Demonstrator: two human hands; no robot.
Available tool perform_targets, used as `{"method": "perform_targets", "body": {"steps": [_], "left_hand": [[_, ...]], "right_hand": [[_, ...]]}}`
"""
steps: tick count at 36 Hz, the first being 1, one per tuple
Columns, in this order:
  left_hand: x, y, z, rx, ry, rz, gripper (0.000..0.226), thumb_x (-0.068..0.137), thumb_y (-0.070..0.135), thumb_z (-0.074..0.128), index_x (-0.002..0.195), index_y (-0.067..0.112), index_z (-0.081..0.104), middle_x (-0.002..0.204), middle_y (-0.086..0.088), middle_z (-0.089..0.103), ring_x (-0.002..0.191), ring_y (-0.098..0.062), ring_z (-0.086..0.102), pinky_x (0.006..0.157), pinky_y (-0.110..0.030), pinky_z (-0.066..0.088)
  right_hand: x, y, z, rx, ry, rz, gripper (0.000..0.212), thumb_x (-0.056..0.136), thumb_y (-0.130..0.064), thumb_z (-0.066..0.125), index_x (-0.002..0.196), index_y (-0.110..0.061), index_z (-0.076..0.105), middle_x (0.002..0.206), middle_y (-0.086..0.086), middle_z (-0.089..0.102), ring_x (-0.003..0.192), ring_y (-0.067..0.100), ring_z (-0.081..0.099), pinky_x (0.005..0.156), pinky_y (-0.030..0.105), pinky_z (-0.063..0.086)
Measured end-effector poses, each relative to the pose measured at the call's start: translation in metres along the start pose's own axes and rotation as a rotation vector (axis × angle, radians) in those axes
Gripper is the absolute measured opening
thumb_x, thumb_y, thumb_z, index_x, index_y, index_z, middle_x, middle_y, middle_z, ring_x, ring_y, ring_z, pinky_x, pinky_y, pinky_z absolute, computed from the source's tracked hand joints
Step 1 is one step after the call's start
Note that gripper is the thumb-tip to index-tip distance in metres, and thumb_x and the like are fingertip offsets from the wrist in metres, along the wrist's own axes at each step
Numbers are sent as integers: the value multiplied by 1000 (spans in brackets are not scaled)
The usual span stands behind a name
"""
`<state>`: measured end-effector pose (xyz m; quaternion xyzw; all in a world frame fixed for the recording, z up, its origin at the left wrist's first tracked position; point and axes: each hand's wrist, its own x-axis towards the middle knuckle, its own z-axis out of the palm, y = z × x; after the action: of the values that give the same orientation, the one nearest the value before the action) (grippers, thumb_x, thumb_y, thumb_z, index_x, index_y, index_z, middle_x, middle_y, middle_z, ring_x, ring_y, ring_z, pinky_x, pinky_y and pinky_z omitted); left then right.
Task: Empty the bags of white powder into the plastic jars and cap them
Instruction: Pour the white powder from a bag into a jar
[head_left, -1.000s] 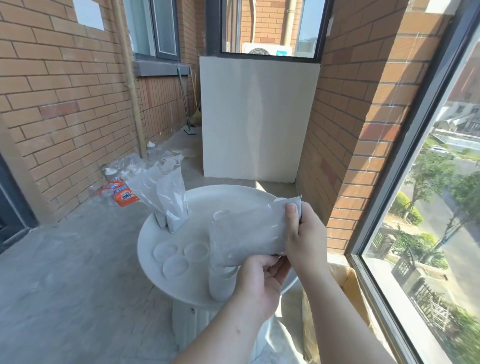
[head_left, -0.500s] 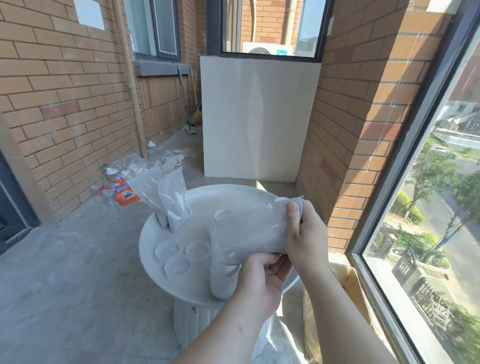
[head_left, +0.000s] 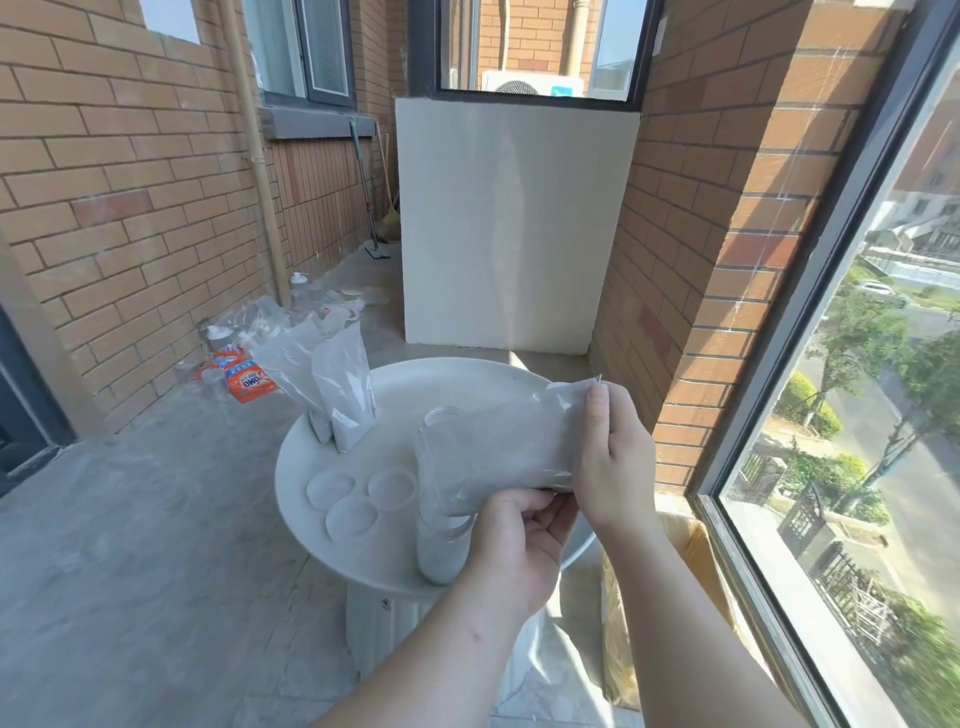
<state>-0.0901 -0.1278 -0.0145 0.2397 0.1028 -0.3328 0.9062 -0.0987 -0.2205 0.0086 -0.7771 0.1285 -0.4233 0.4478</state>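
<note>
A clear bag of white powder (head_left: 493, 447) lies tilted over a clear plastic jar (head_left: 441, 545) at the near edge of the round white table (head_left: 467, 379). Its lower end bends down into the jar's mouth. My right hand (head_left: 613, 457) pinches the bag's raised far end. My left hand (head_left: 514, 551) grips the jar and the bag's neck from the near side. The jar holds some white powder. Three clear lids (head_left: 358, 493) lie flat on the table to the left. Two more bags of powder (head_left: 337, 384) stand in jars at the table's far left.
An orange detergent packet (head_left: 249, 384) and several bottles and plastic wrappers lie on the floor by the left brick wall. A cardboard box (head_left: 675, 545) lined with plastic stands under the table's right side. A large window closes the right side. A white panel stands behind the table.
My right hand has shifted its pinch a little along the bag's raised end. The bag and jar stay in place.
</note>
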Motion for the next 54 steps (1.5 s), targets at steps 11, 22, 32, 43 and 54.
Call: {"method": "perform_targets", "body": {"steps": [11,22,32,43,54], "left_hand": [[-2,2,2,-14,2,3,36,83,-18,37,95,-8,69,91,-21,73,76,-29,74,65,-31,61],[1,2,-1,1,12,3,34,83,-18,38,92,-8,68,85,-20,71,72,-28,72,64,-30,60],[3,3,-5,45,67,3,29,86,-17,42,95,-7,67,86,-17,74,74,-25,75,65,-31,62],[4,5,-8,53,124,-7,28,87,-17,42,97,-8,66,85,-19,73,91,-30,69,85,-37,57],[1,2,-5,16,124,-20,29,87,-16,41,97,-6,66,82,-15,75,70,-22,75,63,-30,62]], "right_hand": [[0,-1,-3,-1,12,36,28,102,-35,36,101,-22,61,90,-13,65,88,3,58,74,27,43],[0,-7,1,-28,27,53,17,105,-28,45,94,-23,56,73,-12,57,69,6,52,66,30,39],[2,-29,2,-21,-28,10,18,106,-29,45,100,-19,58,79,-10,60,77,6,54,72,35,44],[3,-31,2,-65,-45,-32,20,106,-30,44,98,-19,58,72,-12,54,71,7,50,69,38,44],[3,-26,5,-195,-82,-95,23,104,-38,39,93,-23,52,81,-2,58,79,26,54,71,51,48]]}}
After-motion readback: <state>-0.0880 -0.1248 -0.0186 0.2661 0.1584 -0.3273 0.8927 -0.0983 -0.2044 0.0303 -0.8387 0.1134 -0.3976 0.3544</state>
